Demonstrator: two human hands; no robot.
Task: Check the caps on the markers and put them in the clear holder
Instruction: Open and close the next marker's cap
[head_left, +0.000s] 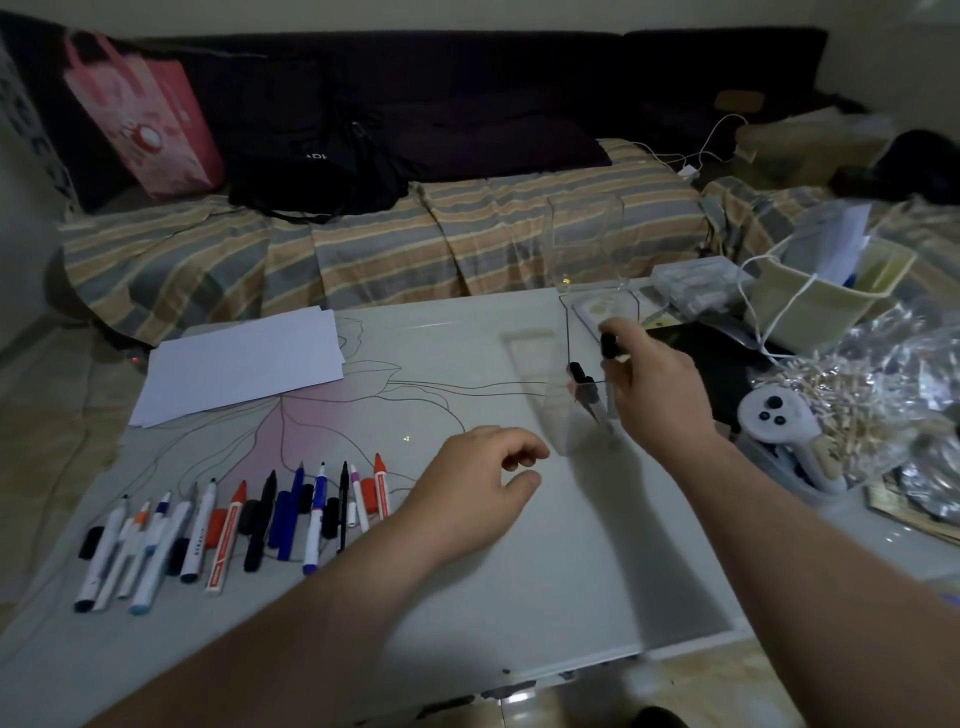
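A clear holder (569, 415) stands on the white table, right of the middle, with a black marker (581, 382) leaning inside it. Over the holder's right side, my right hand (657, 387) grips a black-capped marker (609, 345) by its top, pointing down. My left hand (480, 480) hovers just left of the holder, its fingers loosely curled and nothing in them. Several markers (228, 525), white, orange, black and blue, lie in a row at the table's front left, some with loose caps beside them.
A stack of white paper (244, 361) lies at the back left of the table (467, 597). On the right sit a white controller (779, 421), crinkled plastic bags (893, 395), a cream bag (826, 296) and small boxes. Behind the table stands a striped sofa (363, 244).
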